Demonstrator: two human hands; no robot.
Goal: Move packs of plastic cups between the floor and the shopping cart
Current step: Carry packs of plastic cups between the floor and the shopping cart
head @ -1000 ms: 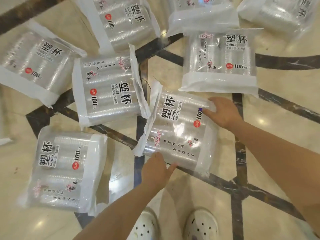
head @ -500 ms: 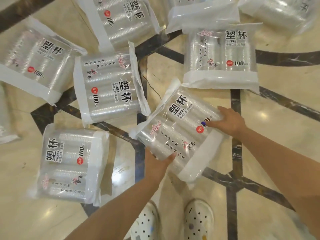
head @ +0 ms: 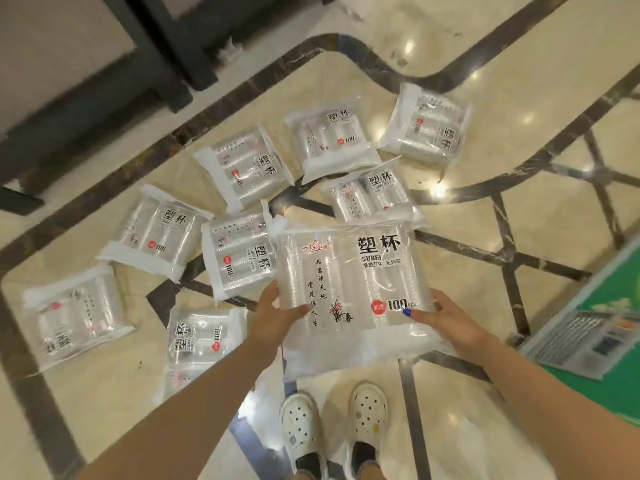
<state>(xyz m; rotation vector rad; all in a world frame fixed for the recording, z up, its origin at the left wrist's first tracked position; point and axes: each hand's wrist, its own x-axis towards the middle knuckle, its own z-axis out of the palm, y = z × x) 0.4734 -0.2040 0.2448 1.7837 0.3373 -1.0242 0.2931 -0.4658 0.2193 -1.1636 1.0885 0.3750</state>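
I hold one clear pack of plastic cups (head: 349, 282) up off the floor, its printed face toward me. My left hand (head: 275, 315) grips its lower left edge, thumb on the front. My right hand (head: 441, 315) grips its lower right edge, thumb over the "100" mark. Several more packs of cups (head: 239, 252) lie spread on the marble floor to the left and behind the held one. A green and grey corner of what may be the shopping cart (head: 588, 344) shows at the right edge.
My two white perforated shoes (head: 332, 431) stand just below the held pack. Dark furniture legs (head: 166, 60) rise at the top left. The cream marble floor (head: 519, 81) has dark inlaid bands.
The pack went from lying flat on the floor to being lifted and turned upright in both hands. My view rose, so the other packs look farther away.
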